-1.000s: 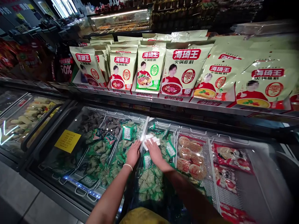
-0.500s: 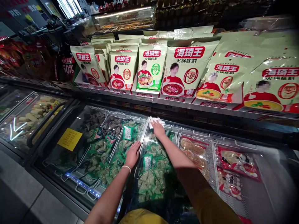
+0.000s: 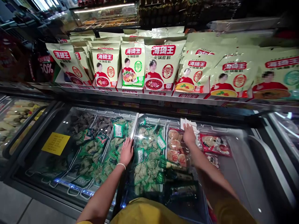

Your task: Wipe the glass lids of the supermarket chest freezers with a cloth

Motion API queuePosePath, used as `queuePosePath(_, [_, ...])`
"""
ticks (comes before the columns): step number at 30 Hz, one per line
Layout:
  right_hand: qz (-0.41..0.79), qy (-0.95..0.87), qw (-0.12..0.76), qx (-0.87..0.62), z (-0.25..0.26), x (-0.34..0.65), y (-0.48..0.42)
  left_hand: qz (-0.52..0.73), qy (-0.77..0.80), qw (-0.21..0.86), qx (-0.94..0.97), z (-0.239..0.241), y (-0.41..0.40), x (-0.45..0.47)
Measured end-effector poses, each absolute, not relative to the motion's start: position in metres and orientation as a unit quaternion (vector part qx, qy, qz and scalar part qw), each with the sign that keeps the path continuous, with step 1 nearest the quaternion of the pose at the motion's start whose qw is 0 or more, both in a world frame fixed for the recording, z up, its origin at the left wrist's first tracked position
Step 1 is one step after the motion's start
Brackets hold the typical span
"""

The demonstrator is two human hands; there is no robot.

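Right hand (image 3: 189,136) on white cloth (image 3: 186,122), glass-topped freezer (image 3: 243,177), green bags (image 3: 145,174) inside

Free room over right-hand glass (image 3: 243,177), shelf (image 3: 201,101) beyond

The right hand (image 3: 189,137) (white cloth (image 3: 184,122) too) has moved rightward.

Mustard-yellow shirt (image 3: 144,212) occupies lower centre of frame; matching sleeve (image 3: 231,212) shows lower right. Thin pale band (image 3: 121,165) encircles left wrist (image 3: 123,161).
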State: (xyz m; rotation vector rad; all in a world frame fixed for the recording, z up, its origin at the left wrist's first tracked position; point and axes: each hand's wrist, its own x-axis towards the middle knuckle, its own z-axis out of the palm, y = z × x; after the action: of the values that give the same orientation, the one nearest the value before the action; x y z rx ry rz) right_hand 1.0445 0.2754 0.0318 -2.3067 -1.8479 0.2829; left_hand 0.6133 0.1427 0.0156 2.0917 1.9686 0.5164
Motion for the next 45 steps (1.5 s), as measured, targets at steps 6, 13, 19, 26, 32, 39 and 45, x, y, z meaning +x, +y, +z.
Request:
queuePosePath(6, [0.082,-0.721,0.135,-0.675,0.007,0.911,0.183,0.127,0.597,0.125,0.782,0.005,0.082,0.651])
queuePosePath(13, [0.126,-0.882,0.096,-0.444,-0.004,0.896,0.098,0.086,0.627,0.157,0.759,-0.004,0.017,0.651])
queuePosePath(19, [0.079,-0.724,0.072,-0.682,0.020,1.004,0.126,0.063,0.614,0.214,0.757,0.002,-0.024,0.636])
queuePosePath(26, [0.095,-0.759,0.070,-0.641,-0.018,0.913,-0.011,0.062,0.613,0.237,0.751,-0.004,-0.064,0.649])
queuePosePath(32, [0.144,-0.838,0.054,-0.523,-0.024,0.947,-0.069,0.042,0.597,0.252,0.760,-0.009,-0.088,0.648])
queuePosePath(39, [0.095,-0.596,0.035,-0.797,-0.005,1.008,-0.048,-0.001,0.575,0.275,0.771,-0.010,-0.115,0.637])
queuePosePath(45, [0.095,-0.761,0.091,-0.635,-0.039,0.860,-0.120,0.010,0.547,0.262,0.795,-0.014,-0.123,0.625])
